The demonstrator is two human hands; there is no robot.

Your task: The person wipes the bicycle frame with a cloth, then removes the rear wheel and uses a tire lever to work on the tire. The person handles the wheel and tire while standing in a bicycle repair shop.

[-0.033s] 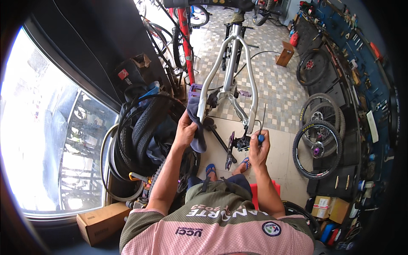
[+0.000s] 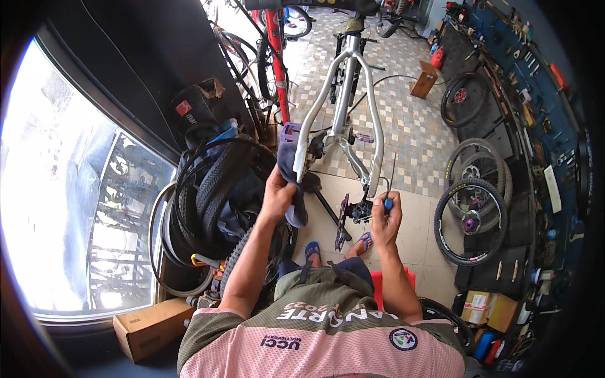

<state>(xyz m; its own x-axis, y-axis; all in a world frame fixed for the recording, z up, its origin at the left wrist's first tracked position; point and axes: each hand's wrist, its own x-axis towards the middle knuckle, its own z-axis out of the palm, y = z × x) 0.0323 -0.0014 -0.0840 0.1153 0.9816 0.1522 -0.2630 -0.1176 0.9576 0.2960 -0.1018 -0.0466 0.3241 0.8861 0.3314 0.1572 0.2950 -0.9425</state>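
Note:
A silver bicycle frame (image 2: 345, 107) hangs in front of me, its rear stays toward me. My left hand (image 2: 278, 195) is closed around a grey cloth (image 2: 288, 165), which lies against the end of the left stay and hangs below my fingers. At the right stay's end, my right hand (image 2: 386, 217) grips a blue-handled screwdriver (image 2: 388, 204), its long thin shaft pointing up and away. A black derailleur (image 2: 360, 211) dangles just left of that hand, beside a thin looped cable. Beyond the cloth shows a purple pedal (image 2: 290, 132).
Tires (image 2: 220, 179) are heaped on the left beside a window. A red post (image 2: 275, 69) rises behind them. On the right, wheels (image 2: 471, 222) lean near a tool wall (image 2: 535, 69). A cardboard box (image 2: 151, 329) sits at lower left. Tiled floor (image 2: 409, 138) lies beyond the frame.
The grey cloth and my left hand have shifted very slightly at the left stay. My right hand keeps nearly the same place with the screwdriver.

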